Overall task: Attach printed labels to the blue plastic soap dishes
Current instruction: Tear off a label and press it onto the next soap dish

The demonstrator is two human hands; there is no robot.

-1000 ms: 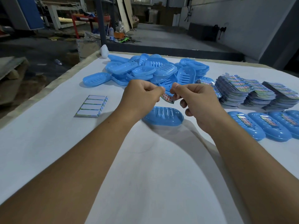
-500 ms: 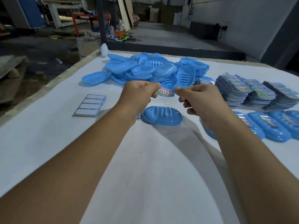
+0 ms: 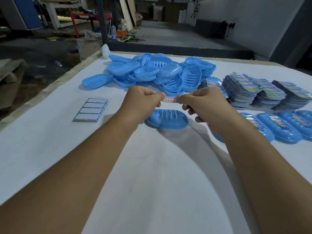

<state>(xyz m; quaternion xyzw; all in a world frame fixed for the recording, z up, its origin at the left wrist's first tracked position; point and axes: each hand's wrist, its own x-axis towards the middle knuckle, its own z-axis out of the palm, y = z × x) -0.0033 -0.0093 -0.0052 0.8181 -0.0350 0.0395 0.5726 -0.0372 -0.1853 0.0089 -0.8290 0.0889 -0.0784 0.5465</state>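
Observation:
A printed label (image 3: 170, 99) with red characters is stretched flat between my two hands. My left hand (image 3: 143, 103) pinches its left end and my right hand (image 3: 200, 105) pinches its right end. Just below them a single blue soap dish (image 3: 167, 118) lies bottom-up on the white table (image 3: 50, 149). The label hangs a little above the dish, apart from it. Behind my hands is a heap of unlabelled blue dishes (image 3: 157, 71).
Stacks of printed labels (image 3: 263, 92) stand at the right. Labelled blue dishes (image 3: 287, 127) lie in a row at the right edge. A small stack of label backing sheets (image 3: 91, 109) sits to the left. A white object (image 3: 105, 51) stands at the table's far corner.
My hands have drawn apart, pulling the label out flat between them, and it now faces up with its print showing. The dish below has not moved.

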